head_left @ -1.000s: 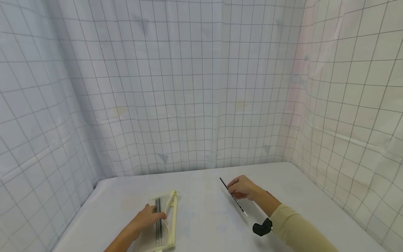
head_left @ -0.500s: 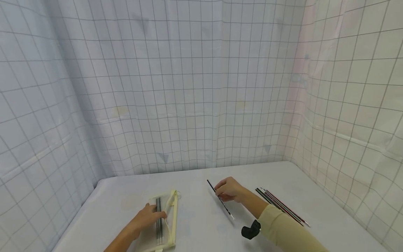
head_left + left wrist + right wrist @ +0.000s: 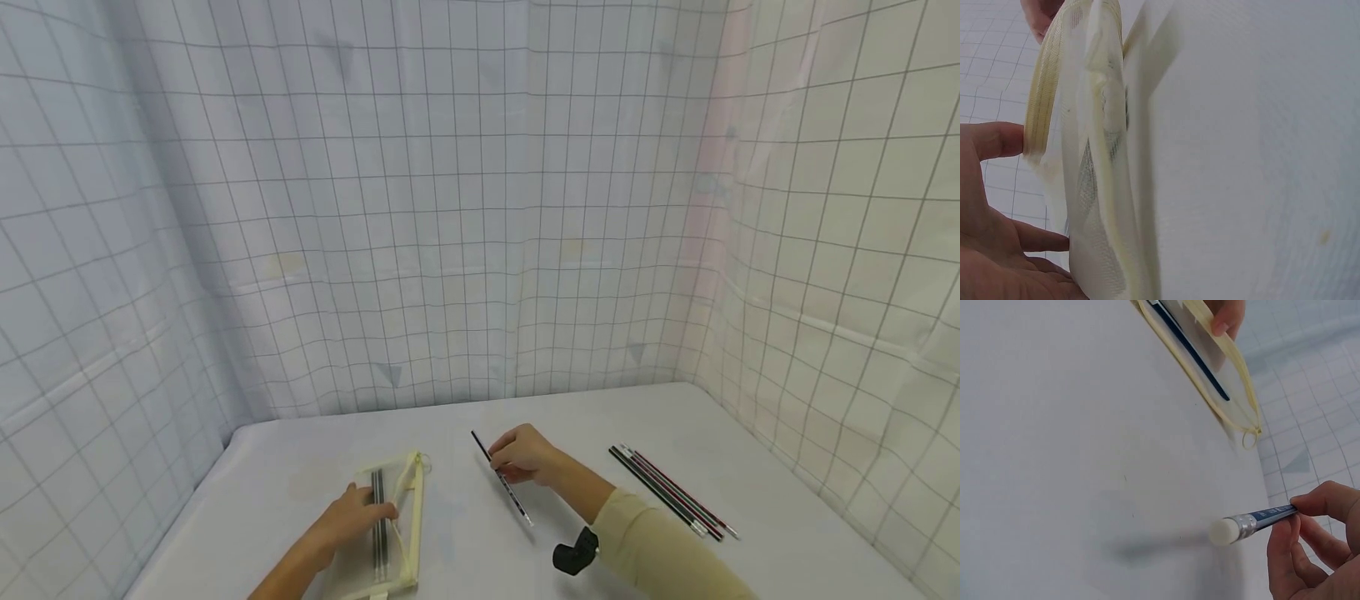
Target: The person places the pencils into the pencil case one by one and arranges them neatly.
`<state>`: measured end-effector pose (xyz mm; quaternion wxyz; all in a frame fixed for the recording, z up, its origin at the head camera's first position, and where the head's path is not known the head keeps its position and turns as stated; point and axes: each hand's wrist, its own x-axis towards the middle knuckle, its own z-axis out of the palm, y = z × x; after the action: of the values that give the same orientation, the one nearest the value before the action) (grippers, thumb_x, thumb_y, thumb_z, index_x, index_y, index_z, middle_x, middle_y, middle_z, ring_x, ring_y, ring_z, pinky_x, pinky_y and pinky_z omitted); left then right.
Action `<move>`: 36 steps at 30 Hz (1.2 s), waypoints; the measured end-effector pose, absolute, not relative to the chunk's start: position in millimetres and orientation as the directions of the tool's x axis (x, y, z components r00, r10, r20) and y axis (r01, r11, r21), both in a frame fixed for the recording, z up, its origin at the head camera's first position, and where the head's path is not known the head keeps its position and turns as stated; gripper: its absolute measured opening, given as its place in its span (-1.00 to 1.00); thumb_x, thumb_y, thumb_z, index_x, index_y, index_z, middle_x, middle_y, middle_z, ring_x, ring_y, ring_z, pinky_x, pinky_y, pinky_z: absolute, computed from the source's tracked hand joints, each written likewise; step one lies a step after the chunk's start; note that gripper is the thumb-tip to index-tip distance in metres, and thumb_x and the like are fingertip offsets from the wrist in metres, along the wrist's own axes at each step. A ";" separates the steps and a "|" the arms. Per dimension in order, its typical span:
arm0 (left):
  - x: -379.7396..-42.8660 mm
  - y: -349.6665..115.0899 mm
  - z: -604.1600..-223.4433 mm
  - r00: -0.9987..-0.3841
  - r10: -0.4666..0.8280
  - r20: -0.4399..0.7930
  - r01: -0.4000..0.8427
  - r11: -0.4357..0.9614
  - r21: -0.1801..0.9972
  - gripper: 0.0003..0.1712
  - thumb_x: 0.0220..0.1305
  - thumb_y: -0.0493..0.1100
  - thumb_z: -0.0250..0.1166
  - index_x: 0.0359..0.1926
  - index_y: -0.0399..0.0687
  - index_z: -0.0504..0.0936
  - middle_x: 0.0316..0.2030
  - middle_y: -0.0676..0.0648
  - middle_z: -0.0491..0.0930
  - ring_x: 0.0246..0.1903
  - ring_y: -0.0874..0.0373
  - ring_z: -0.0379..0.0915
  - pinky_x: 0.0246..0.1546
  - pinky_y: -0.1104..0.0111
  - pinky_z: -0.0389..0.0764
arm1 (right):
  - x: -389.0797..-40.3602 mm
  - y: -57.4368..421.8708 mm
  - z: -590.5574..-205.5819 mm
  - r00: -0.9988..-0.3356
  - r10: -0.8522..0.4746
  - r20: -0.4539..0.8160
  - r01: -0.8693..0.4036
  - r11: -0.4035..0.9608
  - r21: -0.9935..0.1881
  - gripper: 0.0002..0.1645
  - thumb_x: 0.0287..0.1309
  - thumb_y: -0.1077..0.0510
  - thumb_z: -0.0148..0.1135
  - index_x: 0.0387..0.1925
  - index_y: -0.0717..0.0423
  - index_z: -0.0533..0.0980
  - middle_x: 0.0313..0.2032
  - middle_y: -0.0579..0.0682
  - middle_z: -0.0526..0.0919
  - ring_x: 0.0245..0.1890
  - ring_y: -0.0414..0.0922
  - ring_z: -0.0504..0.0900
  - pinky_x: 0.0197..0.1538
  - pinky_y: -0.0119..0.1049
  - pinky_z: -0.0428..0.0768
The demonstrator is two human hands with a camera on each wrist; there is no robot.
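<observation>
A pale mesh zip pencil case with yellow edging lies at the left of the table. Dark pencils show inside it. My left hand rests over the case with fingers spread; its thumb presses the zip band, and in the left wrist view other fingertips touch the mesh. To the right of the case, my right hand pinches a dark pencil around its middle. In the right wrist view the pencil's white eraser end points at the camera, above its shadow on the table.
Several red and dark green pencils lie together at the table's right side. A black device sits at my right wrist. White gridded curtains stand behind and beside the white table.
My right hand has moved left with the pencil, nearer the case. The loose pencils at the right, hidden by the arm before, now show. My left hand stays where it was.
</observation>
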<state>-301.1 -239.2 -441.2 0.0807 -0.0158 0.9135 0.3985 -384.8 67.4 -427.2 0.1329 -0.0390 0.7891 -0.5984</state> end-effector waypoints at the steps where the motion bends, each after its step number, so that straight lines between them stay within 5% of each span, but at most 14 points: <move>1: -301.1 -239.4 -441.0 -0.986 0.036 -0.161 -0.094 0.682 0.725 0.07 0.20 0.14 0.34 0.39 -0.66 0.21 0.42 -0.74 -0.19 0.39 -0.70 -0.18 0.27 -0.47 0.09 | -384.1 63.7 -427.9 -0.962 -0.221 -0.162 0.097 0.277 -0.956 -0.82 0.09 0.40 0.43 -0.21 0.26 0.71 -0.38 0.05 0.70 -0.52 -0.17 0.59 -0.39 -0.30 0.70; 22: -301.1 -239.2 -442.2 -0.990 0.021 -0.139 -0.084 0.705 0.705 0.03 0.14 0.12 0.35 0.37 -0.61 0.29 0.42 -0.73 -0.13 0.38 -0.68 -0.09 0.29 -0.42 0.14 | -366.3 -17.2 -440.4 -0.941 -0.277 -0.196 0.092 0.348 -0.933 -0.86 0.04 0.47 0.46 -0.39 0.24 0.71 -0.52 0.03 0.66 -0.62 -0.20 0.54 -0.57 -0.43 0.58; 36: -301.6 -241.2 -439.4 -0.986 0.038 -0.164 -0.096 0.672 0.734 0.06 0.17 0.16 0.35 0.42 -0.57 0.26 0.43 -0.73 -0.18 0.38 -0.69 -0.08 0.24 -0.47 0.15 | -369.0 -67.9 -445.9 -0.960 -0.261 -0.098 -0.028 0.440 -0.898 -0.82 -0.10 0.43 0.61 -0.51 0.15 0.74 -0.54 -0.03 0.65 -0.60 -0.20 0.63 -0.51 -0.37 0.66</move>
<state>-301.6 -241.2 -439.4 0.0828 -0.0161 0.9106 0.4046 -369.0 -67.9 -445.9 0.1115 -0.0860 0.8411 -0.5222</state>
